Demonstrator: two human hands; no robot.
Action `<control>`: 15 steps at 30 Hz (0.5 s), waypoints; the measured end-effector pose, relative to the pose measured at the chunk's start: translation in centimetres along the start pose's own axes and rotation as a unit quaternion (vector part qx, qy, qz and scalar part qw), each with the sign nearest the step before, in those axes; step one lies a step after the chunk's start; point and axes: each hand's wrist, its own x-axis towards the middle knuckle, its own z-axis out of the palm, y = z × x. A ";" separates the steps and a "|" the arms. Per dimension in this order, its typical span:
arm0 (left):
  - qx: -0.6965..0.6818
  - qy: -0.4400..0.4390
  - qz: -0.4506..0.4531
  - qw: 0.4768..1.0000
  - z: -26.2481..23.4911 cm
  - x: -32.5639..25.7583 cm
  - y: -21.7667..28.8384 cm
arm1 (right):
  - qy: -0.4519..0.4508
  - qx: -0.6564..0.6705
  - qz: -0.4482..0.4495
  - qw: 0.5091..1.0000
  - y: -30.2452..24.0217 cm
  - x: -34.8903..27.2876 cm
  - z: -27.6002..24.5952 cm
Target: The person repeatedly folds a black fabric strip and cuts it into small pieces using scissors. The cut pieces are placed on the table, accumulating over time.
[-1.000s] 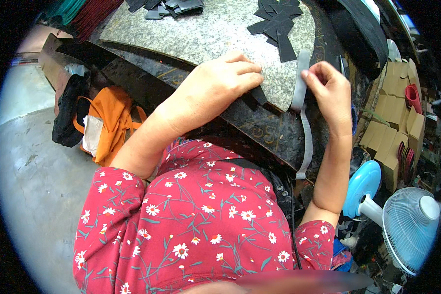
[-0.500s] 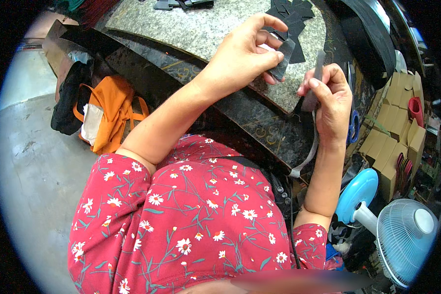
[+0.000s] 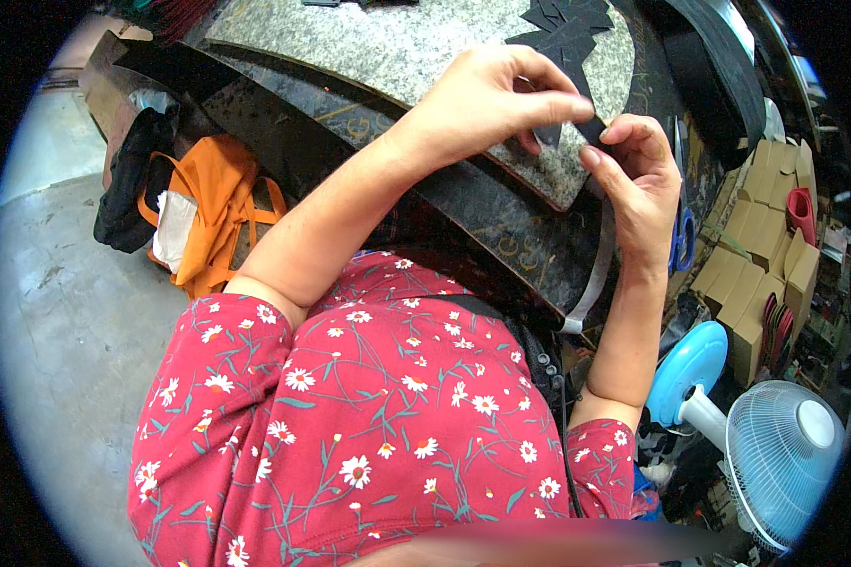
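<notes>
My left hand (image 3: pixel 501 99) pinches a small black cut piece (image 3: pixel 586 123) between thumb and fingers over the speckled stone slab (image 3: pixel 416 57). Facing it, my right hand (image 3: pixel 638 184) holds a long grey strip (image 3: pixel 596 269) whose free end hangs down past the dark table edge (image 3: pixel 482 213). Fingertips of both hands meet at the black piece, above the strip's top end. More black cut pieces (image 3: pixel 563 24) lie in a heap on the slab just beyond my hands.
An orange bag (image 3: pixel 213 213) and a black bag (image 3: pixel 132 180) lie on the concrete floor at left. Blue-handled scissors (image 3: pixel 683 236) rest at right near cardboard boxes (image 3: pixel 771 246). A light-blue fan (image 3: pixel 780 458) stands at lower right. A wide black band (image 3: pixel 709 76) curves at upper right.
My left hand left the table edge, picked a black piece from the heap and brought it to my right hand. The right hand with the grey strip rose slightly to meet it.
</notes>
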 end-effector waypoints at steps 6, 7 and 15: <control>0.033 0.006 0.026 0.999 -0.2 0.2 -1.0 | -0.011 0.017 0.088 0.996 -0.3 0.0 0.0; 0.031 0.001 0.033 0.999 -0.2 0.2 -1.1 | -0.012 0.018 0.118 0.993 -0.3 0.1 -0.2; 0.059 -0.032 0.049 0.997 -0.4 0.2 -0.7 | 0.079 -0.040 0.059 0.994 0.1 -0.3 -1.0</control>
